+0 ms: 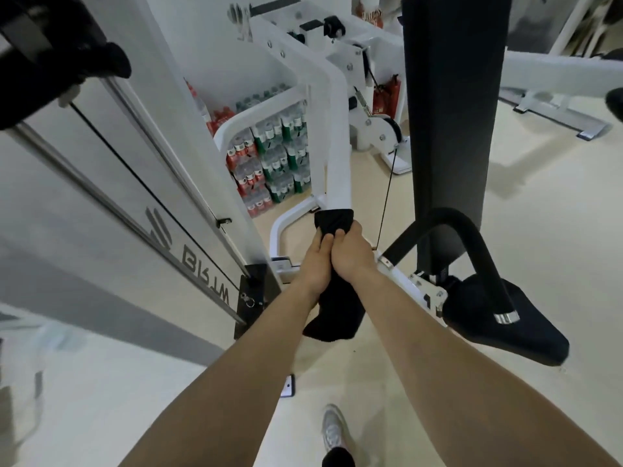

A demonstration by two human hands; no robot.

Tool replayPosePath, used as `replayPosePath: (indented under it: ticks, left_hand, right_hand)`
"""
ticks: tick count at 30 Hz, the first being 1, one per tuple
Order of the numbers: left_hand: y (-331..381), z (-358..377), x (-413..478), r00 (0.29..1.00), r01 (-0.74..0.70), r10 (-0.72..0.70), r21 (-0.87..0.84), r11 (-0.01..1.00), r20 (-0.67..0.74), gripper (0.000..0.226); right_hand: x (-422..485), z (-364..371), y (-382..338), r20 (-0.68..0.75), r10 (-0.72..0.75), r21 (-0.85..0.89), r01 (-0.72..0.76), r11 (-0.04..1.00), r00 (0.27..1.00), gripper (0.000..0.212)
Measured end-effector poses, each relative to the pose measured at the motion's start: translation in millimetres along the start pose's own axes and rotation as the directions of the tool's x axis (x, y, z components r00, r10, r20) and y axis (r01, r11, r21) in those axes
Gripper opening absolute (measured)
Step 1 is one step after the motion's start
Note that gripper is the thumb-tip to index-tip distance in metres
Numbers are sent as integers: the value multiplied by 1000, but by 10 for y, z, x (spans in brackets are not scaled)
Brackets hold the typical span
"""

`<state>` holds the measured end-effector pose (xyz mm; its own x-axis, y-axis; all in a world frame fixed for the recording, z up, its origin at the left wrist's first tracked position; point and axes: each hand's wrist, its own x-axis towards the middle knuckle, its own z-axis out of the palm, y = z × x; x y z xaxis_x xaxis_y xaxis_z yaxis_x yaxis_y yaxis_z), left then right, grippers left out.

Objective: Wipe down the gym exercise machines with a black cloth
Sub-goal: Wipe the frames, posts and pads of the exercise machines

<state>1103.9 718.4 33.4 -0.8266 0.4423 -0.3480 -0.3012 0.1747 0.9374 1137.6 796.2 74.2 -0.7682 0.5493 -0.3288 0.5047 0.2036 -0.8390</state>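
Side panel: big white machine panel (pixel 84 203) fills the left, with grey lettering low down and steel guide rods running along it.
Back pad: tall black back pad (pixel 451 112) stands upright on the right, reaching from the top edge down to the seat.
Frame bar: white frame bar (pixel 332 153) drops down the middle and bends off to the left at floor level.
Seat: black seat (pixel 505 326) sits low right, and a curved black handle (pixel 472 237) arches over it.
Bottles: shrink-wrapped bottle packs (pixel 269 156), red and green labels, are stacked behind the frame bar.
Black cloth: and here it is, the black cloth (pixel 333 222) is wrapped round the lower end of the frame bar, its loose tail hanging below the wrists.
Left grip: left grip (pixel 315 261) is curled round the cloth, touching the other hand.
Right grip: right grip (pixel 354 256) is clenched on the cloth too, fingers folded over the top.
Shoe: one pale shoe (pixel 333 429) on the cream floor (pixel 539 203), bottom centre.
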Motion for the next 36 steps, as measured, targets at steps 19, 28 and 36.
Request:
replayPosePath:
  ticks: [19, 28, 36]
  left_hand:
    - [-161, 110, -622, 864, -303, 385, 946, -115, 324, 57]
    - [47, 389, -376, 834, -374, 246, 834, -407, 494, 37]
    - [43, 235, -304, 719, -560, 330, 791, -248, 612, 37]
  right_hand:
    - [-828, -220, 930, -161, 177, 337, -114, 935, 971, 28]
    - [-654, -191, 858, 160, 244, 743, -279, 608, 956, 32]
    - [-531, -67, 886, 105, 265, 880, -214, 425, 958, 33]
